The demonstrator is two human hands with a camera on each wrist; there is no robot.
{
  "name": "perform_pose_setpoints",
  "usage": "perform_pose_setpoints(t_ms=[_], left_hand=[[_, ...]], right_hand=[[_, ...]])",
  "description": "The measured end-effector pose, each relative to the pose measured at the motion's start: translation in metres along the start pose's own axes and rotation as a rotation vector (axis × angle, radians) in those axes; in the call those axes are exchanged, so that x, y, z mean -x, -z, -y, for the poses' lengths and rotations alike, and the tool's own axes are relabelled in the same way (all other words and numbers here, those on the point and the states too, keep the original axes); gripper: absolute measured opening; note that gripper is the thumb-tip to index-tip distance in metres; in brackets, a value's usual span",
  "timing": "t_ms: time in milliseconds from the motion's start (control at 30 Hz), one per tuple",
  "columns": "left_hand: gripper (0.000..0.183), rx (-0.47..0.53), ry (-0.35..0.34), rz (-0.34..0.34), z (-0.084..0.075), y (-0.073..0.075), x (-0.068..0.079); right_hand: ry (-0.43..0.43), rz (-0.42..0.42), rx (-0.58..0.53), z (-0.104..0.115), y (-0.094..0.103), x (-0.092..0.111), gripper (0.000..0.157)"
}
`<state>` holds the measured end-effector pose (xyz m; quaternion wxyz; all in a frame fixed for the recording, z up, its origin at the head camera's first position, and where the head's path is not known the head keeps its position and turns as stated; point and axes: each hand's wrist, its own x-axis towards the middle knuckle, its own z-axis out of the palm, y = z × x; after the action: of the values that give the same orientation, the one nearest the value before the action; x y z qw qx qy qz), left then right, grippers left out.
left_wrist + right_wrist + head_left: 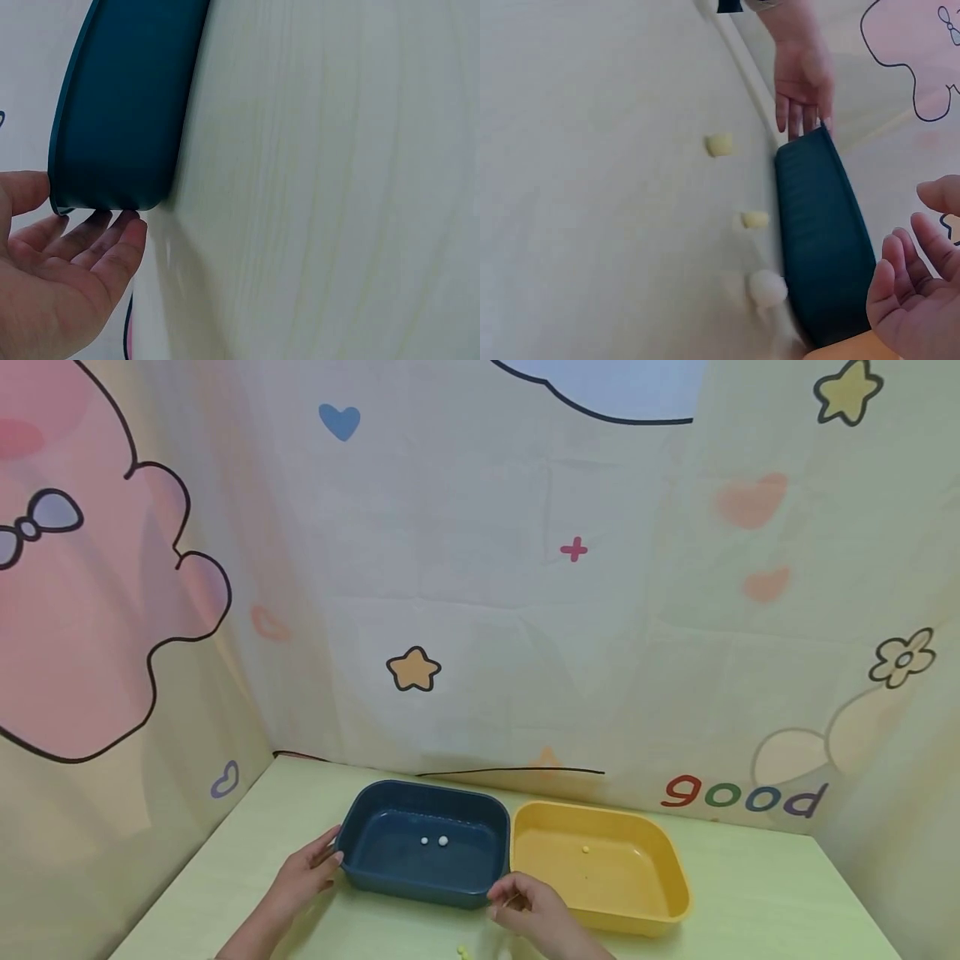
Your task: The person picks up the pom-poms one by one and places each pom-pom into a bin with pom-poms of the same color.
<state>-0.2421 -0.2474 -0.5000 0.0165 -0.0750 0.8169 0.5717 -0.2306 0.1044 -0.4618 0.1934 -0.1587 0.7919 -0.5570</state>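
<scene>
A dark blue tray (423, 892) stands on the table, with two small white balls (443, 841) inside. At its left end, my left hand (303, 872) touches it: in the left wrist view the fingertips (133, 225) lie against the end wall and the thumb meets the rim. My right hand (536, 910) is by the front right corner of the blue tray. Its fingers (930, 240) are loosely bent, spread from the thumb, with nothing seen between them. A yellow tray (637, 922) adjoins the blue one and has a small pale yellow ball (586, 850) in it.
Small yellow pieces (720, 145) and a white ball (768, 289) lie on the table (757, 893) in front of the blue tray. A printed curtain (487, 568) hangs behind the table and along its sides.
</scene>
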Motion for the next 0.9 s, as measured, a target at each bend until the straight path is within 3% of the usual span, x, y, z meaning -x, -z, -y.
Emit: perform_pose_setpoints(t_ms=[200,367,567,800,900], left_hand=[[0.055,0.004,0.006,0.002,-0.002,0.001,0.001],[0.055,0.016,0.01,0.002,-0.003,0.001,0.001],[0.055,0.009,0.003,0.002,-0.003,0.0,-0.001],[0.055,-0.005,0.008,0.004,-0.002,0.0,0.001],[0.055,-0.012,0.004,0.003,-0.002,0.001,0.002]], right_hand=[[-0.062,-0.014,0.122,-0.02,-0.003,0.004,0.026],[-0.03,-0.02,0.161,-0.037,-0.001,0.006,0.032],[0.004,0.008,0.092,-0.052,0.001,0.006,0.033],[-0.112,-0.007,0.069,-0.062,0.0,0.0,0.031],[-0.097,-0.013,0.058,-0.064,-0.002,0.0,0.027]])
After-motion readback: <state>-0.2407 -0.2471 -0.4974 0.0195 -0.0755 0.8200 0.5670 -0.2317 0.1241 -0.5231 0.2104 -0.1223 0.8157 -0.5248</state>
